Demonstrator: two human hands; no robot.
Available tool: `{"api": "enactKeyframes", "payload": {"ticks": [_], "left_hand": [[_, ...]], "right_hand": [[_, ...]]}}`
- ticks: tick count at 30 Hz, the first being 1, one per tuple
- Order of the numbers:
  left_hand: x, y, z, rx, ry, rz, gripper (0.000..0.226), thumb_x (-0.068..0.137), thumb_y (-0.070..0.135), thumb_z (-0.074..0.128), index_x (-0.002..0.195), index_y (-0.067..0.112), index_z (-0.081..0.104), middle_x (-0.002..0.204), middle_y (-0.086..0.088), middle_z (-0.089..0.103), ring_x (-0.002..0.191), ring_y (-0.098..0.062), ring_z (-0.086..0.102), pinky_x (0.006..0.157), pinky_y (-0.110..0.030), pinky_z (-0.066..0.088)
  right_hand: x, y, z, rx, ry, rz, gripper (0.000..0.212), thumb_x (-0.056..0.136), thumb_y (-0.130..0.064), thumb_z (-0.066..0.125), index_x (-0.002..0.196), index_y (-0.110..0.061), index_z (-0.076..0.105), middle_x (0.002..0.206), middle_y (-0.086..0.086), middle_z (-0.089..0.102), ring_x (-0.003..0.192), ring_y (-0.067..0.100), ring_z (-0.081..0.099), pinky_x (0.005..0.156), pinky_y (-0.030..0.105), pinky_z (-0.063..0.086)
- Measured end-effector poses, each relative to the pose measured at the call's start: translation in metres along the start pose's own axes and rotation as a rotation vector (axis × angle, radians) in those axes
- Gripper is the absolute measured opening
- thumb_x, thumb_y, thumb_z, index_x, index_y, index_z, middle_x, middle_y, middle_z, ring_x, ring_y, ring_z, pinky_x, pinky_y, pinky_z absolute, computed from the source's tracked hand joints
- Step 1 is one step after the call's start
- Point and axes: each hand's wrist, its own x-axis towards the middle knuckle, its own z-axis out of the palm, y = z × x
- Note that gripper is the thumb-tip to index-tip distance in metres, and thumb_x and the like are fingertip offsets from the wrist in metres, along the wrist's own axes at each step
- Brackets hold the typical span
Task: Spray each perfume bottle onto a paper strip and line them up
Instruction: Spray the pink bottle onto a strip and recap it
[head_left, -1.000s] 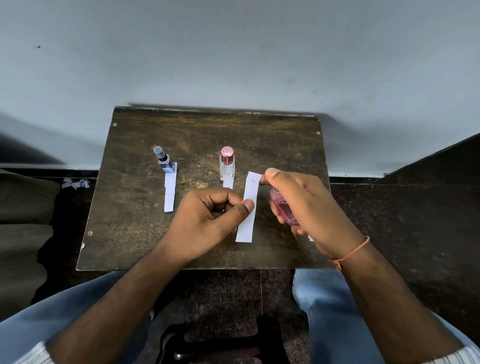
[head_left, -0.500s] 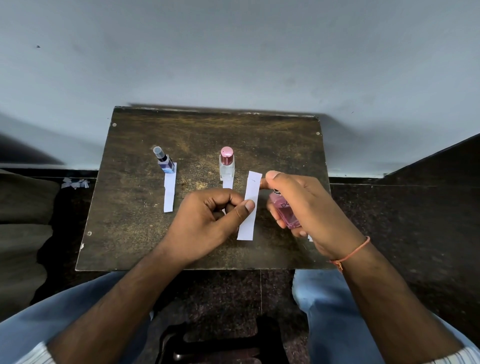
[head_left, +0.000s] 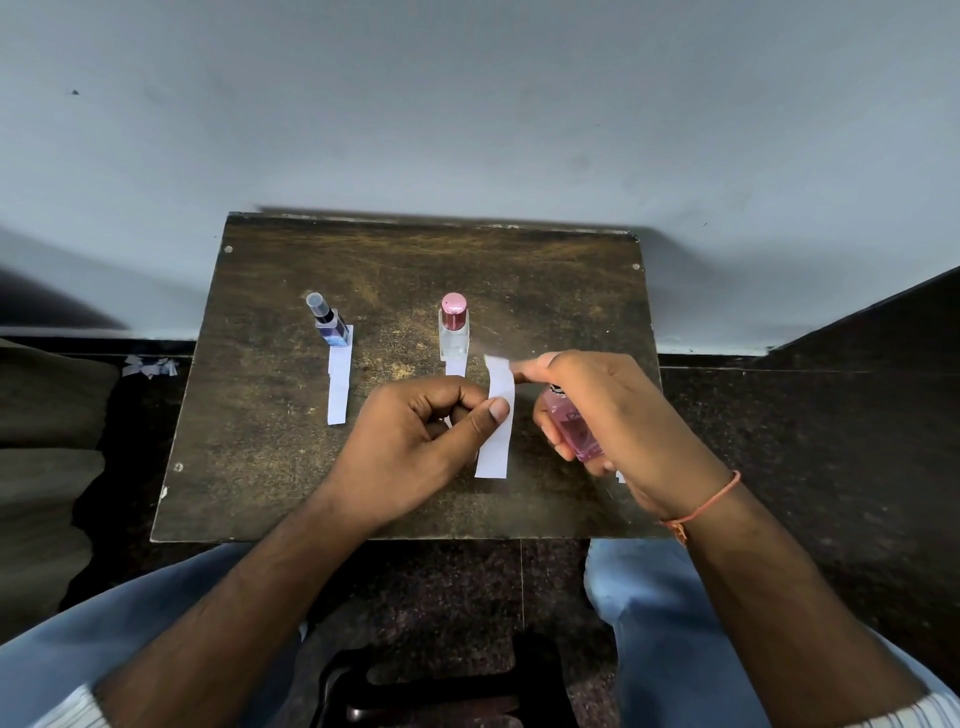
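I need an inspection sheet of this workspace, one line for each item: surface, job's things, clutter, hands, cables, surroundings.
Surface: dark worn table.
Job's things: blue bottle on the far end of its paper strip; pink-capped clear bottle upright; held strip; pink bottle.
Clutter: paper scraps on floor.
Hands: left hand pinches held strip; right hand grips pink bottle, forefinger on top.
Cables: nothing seen.
Surroundings: grey wall, dark floor.

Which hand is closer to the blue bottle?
Left. The left hand sits to the right of and nearer than the blue bottle; the right hand is farther right.
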Motion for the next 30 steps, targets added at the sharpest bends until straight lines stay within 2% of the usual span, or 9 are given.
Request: {"api": "enactKeyframes", "payload": {"ticks": [4, 7, 11, 13, 16, 19, 22, 25, 30], "left_hand": [[0.000, -0.001, 0.000, 0.021, -0.006, 0.018, 0.027, 0.102, 0.030, 0.072, 0.081, 0.013, 0.074, 0.061, -0.006, 0.061, 0.050, -0.022, 0.046, 0.046, -0.038, 0.037], [0.000, 0.000, -0.001, 0.024, -0.017, 0.034, 0.026, 0.101, 0.031, 0.071, 0.084, 0.012, 0.075, 0.061, -0.003, 0.062, 0.049, -0.021, 0.046, 0.046, -0.033, 0.036], [0.000, 0.000, -0.002, 0.017, -0.030, 0.048, 0.024, 0.101, 0.031, 0.071, 0.088, 0.012, 0.078, 0.065, -0.005, 0.064, 0.051, -0.031, 0.050, 0.046, -0.043, 0.040], [0.000, 0.001, -0.001, 0.033, -0.030, 0.039, 0.023, 0.101, 0.031, 0.072, 0.085, 0.015, 0.078, 0.064, -0.002, 0.067, 0.051, -0.029, 0.054, 0.047, -0.044, 0.043], [-0.002, 0.004, -0.001, 0.056, -0.058, 0.012, 0.022, 0.101, 0.031, 0.073, 0.086, 0.017, 0.081, 0.062, -0.002, 0.071, 0.053, -0.035, 0.063, 0.050, -0.048, 0.052], [-0.003, 0.009, -0.009, 0.108, -0.067, 0.016, 0.018, 0.098, 0.034, 0.073, 0.094, 0.021, 0.085, 0.061, -0.002, 0.072, 0.053, -0.032, 0.065, 0.051, -0.038, 0.052], [-0.002, 0.013, -0.032, 0.234, -0.036, 0.064, 0.013, 0.096, 0.033, 0.076, 0.094, 0.024, 0.085, 0.060, 0.001, 0.070, 0.044, -0.014, 0.054, 0.043, -0.024, 0.040], [-0.001, 0.016, -0.057, 0.318, 0.037, 0.101, 0.008, 0.094, 0.031, 0.078, 0.098, 0.028, 0.084, 0.064, 0.006, 0.069, 0.045, 0.001, 0.049, 0.046, -0.016, 0.039], [-0.004, 0.010, -0.073, 0.525, -0.029, 0.052, 0.037, 0.086, 0.041, 0.086, 0.120, 0.040, 0.072, 0.072, 0.010, 0.070, 0.050, -0.008, 0.061, 0.053, -0.020, 0.047]], "right_hand": [[0.001, 0.001, 0.001, 0.044, 0.004, 0.019, 0.071, 0.091, -0.062, 0.051, 0.115, 0.002, 0.070, 0.067, 0.008, 0.060, 0.057, 0.016, 0.050, 0.043, 0.023, 0.030], [-0.001, 0.002, 0.003, 0.041, -0.009, -0.029, 0.075, 0.084, -0.073, 0.070, 0.105, -0.001, 0.069, 0.069, 0.008, 0.058, 0.060, 0.019, 0.049, 0.045, 0.024, 0.029], [0.000, 0.004, 0.003, 0.096, 0.043, -0.003, 0.023, 0.086, -0.040, 0.085, 0.090, -0.019, 0.077, 0.066, 0.005, 0.057, 0.059, 0.017, 0.050, 0.047, 0.025, 0.029], [0.004, 0.007, 0.002, 0.142, 0.079, 0.018, 0.015, 0.091, -0.029, 0.083, 0.092, -0.015, 0.077, 0.069, 0.011, 0.058, 0.059, 0.021, 0.051, 0.046, 0.025, 0.029], [0.008, 0.008, 0.000, 0.126, 0.105, 0.009, 0.018, 0.093, -0.024, 0.079, 0.095, -0.007, 0.076, 0.071, 0.015, 0.057, 0.060, 0.024, 0.049, 0.045, 0.024, 0.029], [0.012, 0.008, -0.008, 0.071, 0.153, 0.017, 0.015, 0.092, -0.026, 0.081, 0.094, -0.011, 0.079, 0.066, 0.008, 0.057, 0.057, 0.016, 0.052, 0.044, 0.024, 0.030], [0.021, 0.013, -0.021, -0.129, 0.234, 0.002, 0.022, 0.090, -0.033, 0.082, 0.087, -0.011, 0.078, 0.059, 0.000, 0.056, 0.052, 0.010, 0.049, 0.047, 0.024, 0.036], [0.029, 0.020, -0.029, -0.332, 0.305, -0.019, 0.044, 0.082, -0.046, 0.079, 0.083, -0.003, 0.071, 0.065, 0.015, 0.062, 0.059, 0.025, 0.054, 0.058, 0.041, 0.040], [0.037, 0.026, -0.036, -0.488, 0.404, -0.008, 0.043, 0.084, -0.044, 0.080, 0.077, -0.003, 0.070, 0.070, 0.014, 0.068, 0.063, 0.029, 0.059, 0.059, 0.034, 0.037]]}}
